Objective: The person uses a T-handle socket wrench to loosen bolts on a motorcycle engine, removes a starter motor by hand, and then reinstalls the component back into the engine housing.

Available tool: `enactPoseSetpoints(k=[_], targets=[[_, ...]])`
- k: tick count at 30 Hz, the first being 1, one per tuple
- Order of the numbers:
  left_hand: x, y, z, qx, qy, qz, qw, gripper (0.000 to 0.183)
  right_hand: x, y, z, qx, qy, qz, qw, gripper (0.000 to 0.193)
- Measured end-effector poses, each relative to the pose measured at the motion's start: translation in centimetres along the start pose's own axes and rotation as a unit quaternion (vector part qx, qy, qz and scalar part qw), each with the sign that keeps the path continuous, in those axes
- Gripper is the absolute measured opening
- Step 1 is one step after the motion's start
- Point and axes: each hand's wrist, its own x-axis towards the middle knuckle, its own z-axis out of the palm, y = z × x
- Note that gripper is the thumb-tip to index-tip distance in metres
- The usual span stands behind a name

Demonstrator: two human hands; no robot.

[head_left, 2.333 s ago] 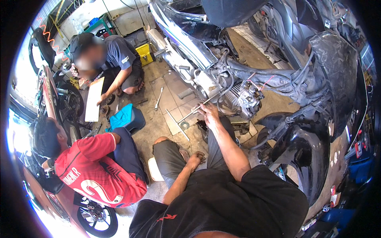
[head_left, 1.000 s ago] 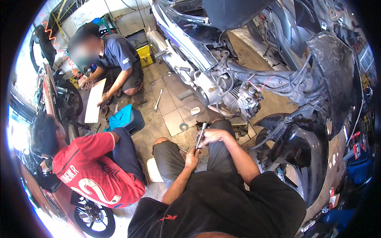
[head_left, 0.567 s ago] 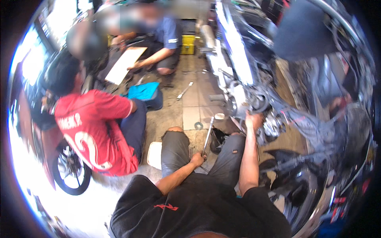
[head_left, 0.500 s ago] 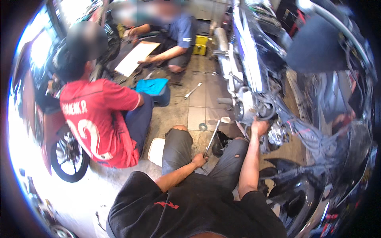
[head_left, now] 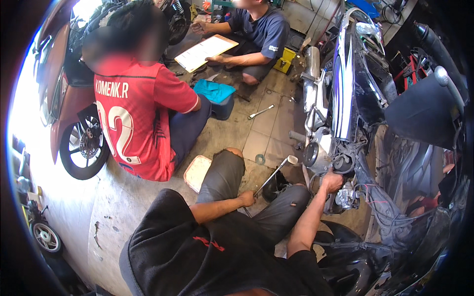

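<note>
My left hand (head_left: 247,198) rests by my left knee, closed around a long shiny metal wrench (head_left: 270,177) that slants up to the right. A pale rounded piece (head_left: 292,159) sits at its far end; I cannot tell whether it belongs to the tool. At the motorcycle engine (head_left: 323,146), my right hand (head_left: 332,181) reaches against the underside, fingers curled in and partly hidden. What they grip does not show. Just below that hand is a silver carburetor-like part (head_left: 347,196), joined to wires and hoses.
A person in a red shirt (head_left: 133,113) sits at left. Another person in blue (head_left: 261,32) holds a white board (head_left: 206,52). On the floor lie a spanner (head_left: 260,112), a metal ring (head_left: 260,159) and a pale tub (head_left: 197,172). A yellow box (head_left: 285,61) stands farther back.
My view has turned and shifted, so the whole scene sits differently. Both hands keep about the same places, the left on the wrench and the right at the engine.
</note>
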Motion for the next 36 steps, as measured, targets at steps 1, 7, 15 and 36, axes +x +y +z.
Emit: enactPoseSetpoints(k=[1, 7, 15, 36], targets=[[0.0, 0.5, -0.1, 0.019, -0.001, -0.007, 1.0, 0.031, 0.2, 0.3, 0.0, 0.007, 0.001, 0.008, 1.0, 0.048], [-1.6, 2.6, -1.2, 0.034, -0.015, -0.01, 0.999, 0.028, 0.2, 1.3, 0.1, 0.048, 0.017, 0.003, 0.999, 0.046], [-2.2, 2.8, -1.5, 0.041, -0.001, -0.006, 0.999, 0.029, 0.3, 2.0, 1.0, 0.07, 0.048, -0.024, 0.996, 0.042], [-0.9, 1.1, 0.0, 0.012, -0.005, -0.015, 1.0, 0.034, 0.6, 1.8, 0.8, -0.022, 0.002, -0.012, 1.0, 0.053]])
